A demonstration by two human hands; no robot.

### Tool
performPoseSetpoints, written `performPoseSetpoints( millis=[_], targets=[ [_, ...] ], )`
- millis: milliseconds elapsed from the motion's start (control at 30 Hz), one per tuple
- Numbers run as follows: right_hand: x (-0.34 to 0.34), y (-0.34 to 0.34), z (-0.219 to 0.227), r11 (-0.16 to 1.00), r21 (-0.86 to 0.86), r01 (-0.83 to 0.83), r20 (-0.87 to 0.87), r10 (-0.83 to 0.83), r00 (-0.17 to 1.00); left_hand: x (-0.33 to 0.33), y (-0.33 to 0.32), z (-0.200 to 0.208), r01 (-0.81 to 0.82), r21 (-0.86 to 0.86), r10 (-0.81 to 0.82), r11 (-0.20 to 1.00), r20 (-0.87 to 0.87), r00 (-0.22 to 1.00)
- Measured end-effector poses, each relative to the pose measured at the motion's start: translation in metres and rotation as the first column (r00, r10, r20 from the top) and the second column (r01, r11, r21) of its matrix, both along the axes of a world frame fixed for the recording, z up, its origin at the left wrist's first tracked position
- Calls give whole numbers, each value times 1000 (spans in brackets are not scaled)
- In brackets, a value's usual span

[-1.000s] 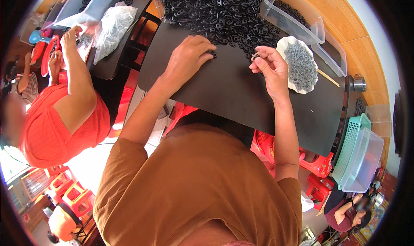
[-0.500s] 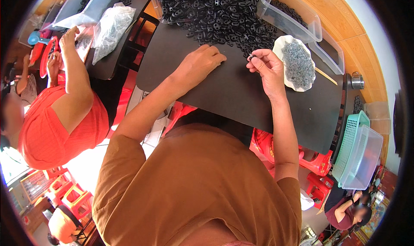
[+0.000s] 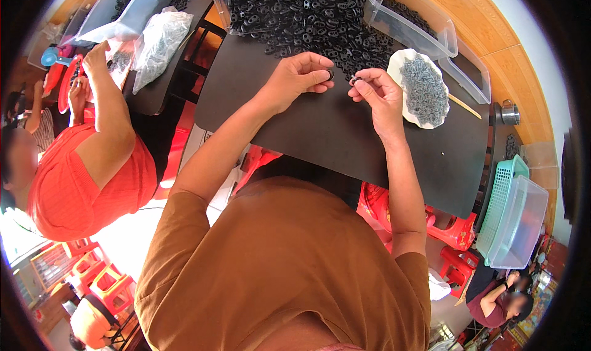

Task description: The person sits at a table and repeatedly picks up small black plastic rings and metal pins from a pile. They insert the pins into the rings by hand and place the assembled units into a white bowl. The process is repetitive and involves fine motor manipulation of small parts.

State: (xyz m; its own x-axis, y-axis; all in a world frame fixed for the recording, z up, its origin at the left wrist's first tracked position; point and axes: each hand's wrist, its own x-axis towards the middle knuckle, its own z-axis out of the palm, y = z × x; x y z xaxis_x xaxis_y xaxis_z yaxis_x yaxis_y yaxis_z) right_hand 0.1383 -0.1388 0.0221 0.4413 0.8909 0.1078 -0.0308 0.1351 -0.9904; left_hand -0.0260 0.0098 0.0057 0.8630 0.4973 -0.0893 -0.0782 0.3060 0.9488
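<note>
My left hand (image 3: 298, 82) is above the dark table, thumb and fingers closed on a small black plastic piece (image 3: 331, 74). Just to its right, my right hand (image 3: 380, 98) pinches another small black piece (image 3: 356, 79), with a pale bit at its tip that is too small to name. A narrow gap separates the two hands. Beyond them spreads a large heap of black two-holed plastic pieces (image 3: 308, 15). A white scalloped dish (image 3: 397, 60) beside my right hand holds a mound of tiny grey pieces (image 3: 425, 91), possibly springs.
Clear plastic bins (image 3: 409, 31) flank the heap on the dark table (image 3: 295, 129). A wooden stick (image 3: 465, 106) pokes out by the dish. Green and clear baskets (image 3: 508, 209) stand at the right. On the left, a person in red (image 3: 92, 178) works near a plastic bag (image 3: 161, 46).
My left hand has risen from the heap's near edge and moved slightly right, now with a small black piece in its fingers. My right hand has barely shifted.
</note>
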Motion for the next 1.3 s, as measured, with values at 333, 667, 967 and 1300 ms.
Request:
performPoseSetpoints(
  millis=[333, 667, 967, 1300],
  targets=[
    [-5, 1, 2, 1000, -24, 4, 120, -1, 993, 7, -4, -12, 48, -345, -4, 937, 126, 992],
    [-9, 2, 2, 999, -35, 0, 152, 5, 988, 9, -8, -13, 71, -309, -24, 948, 153, 988],
    [-8, 3, -4, 999, -35, 12, 221, -4, 975, 10, -11, -13, 17, -180, 7, 984, 135, 991],
    [-12, 7, -13, 994, -88, 71, 311, -41, 949, 6, -17, -3, -69, 258, 78, 964, -25, 997]
  ],
)
